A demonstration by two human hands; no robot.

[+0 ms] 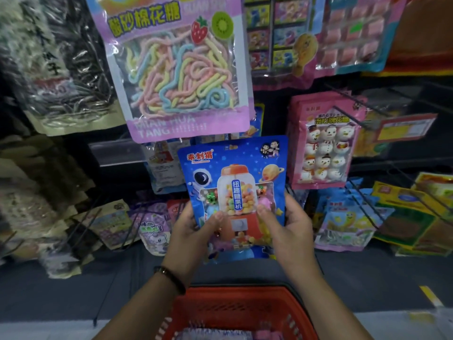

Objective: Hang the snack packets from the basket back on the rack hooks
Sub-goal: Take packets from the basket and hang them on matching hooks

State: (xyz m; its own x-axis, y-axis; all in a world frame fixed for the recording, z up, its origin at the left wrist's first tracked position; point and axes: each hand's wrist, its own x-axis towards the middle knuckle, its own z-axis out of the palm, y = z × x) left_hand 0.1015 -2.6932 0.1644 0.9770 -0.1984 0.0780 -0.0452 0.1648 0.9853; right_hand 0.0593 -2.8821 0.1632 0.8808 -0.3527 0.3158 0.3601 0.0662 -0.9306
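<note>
A blue snack packet [232, 173] printed with a gumball machine is held upright in front of the rack. My left hand [193, 231] grips its lower left edge, thumb across the front. My right hand [286, 227] grips its lower right edge the same way. Below my forearms sits the red basket [235, 305], with pink and purple packets partly visible inside. Another blue packet [163, 165] of the same kind hangs just behind and to the upper left of the held one. Black wire rack hooks [355, 114] stick out toward me on the right.
A large pink packet of coloured candy strings [179, 69] hangs right above the held packet. A pink snowman marshmallow packet [323, 143] hangs to the right. Dark seed bags [61, 65] fill the left side. Purple, blue and yellow packets hang low on both sides.
</note>
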